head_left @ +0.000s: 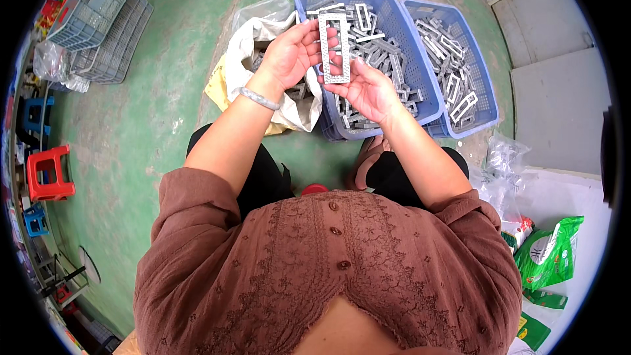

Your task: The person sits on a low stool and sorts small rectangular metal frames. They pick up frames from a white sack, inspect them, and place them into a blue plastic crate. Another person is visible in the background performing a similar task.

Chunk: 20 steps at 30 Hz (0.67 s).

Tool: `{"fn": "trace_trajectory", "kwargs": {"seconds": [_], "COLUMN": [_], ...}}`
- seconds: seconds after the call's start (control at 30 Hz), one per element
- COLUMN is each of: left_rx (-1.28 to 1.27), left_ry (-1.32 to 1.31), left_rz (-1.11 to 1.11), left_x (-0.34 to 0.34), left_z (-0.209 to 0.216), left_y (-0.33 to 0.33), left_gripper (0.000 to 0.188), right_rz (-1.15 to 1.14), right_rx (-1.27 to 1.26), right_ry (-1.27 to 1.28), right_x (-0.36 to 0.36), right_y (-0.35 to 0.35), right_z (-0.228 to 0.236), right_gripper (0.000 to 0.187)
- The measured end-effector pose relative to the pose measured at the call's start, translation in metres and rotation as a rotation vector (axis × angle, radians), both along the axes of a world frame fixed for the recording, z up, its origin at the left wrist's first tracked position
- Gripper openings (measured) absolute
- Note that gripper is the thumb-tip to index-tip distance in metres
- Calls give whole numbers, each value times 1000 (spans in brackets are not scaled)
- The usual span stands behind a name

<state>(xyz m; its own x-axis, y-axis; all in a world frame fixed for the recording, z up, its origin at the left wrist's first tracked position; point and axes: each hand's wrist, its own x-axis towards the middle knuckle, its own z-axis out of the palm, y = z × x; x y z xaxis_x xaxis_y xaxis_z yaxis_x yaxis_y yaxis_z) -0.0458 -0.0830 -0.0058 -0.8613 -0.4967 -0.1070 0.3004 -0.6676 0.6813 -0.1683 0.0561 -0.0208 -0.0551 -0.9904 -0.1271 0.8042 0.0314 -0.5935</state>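
Note:
Between my hands is a grey rectangular frame [346, 46] with a long open middle and a rough, speckled face, held upright. My left hand [292, 56] grips its left side, the fingers passing behind and showing through the opening. At the lower right corner, my right hand [369, 92] pinches it between thumb and fingers. Behind and below it stands a blue plastic basket [430, 85] heaped with similar grey frames [378, 49]. Close to my left hand, a white woven sack [246, 43] gapes, with more grey pieces inside.
A second blue basket [486, 85] of grey frames stands at the right, near a wall panel [555, 105]. Stacked grey crates [108, 33] sit at the far left, above a red stool [50, 173]. Clear plastic bags [506, 158] and a green package [552, 253] lie at the right.

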Motion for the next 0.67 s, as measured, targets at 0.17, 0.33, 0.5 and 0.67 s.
{"fn": "trace_trajectory", "kwargs": {"seconds": [0.17,0.33,0.5,0.67], "left_rx": [2,5,17,17], "left_ry": [-10,-24,-21,-27], "left_rz": [2,12,10,12], "left_x": [0,0,-1,0], "left_z": [-1,1,-1,-1], "left_y": [-1,0,-1,-1], "left_gripper": [36,36,35,36], "right_rz": [11,14,10,20], "right_rx": [2,2,8,-7], "right_ry": [-10,-13,-12,-7], "right_x": [0,0,1,2], "right_y": [-1,0,0,0], "right_z": [-1,-1,1,2], "right_gripper": [37,37,40,42]}}
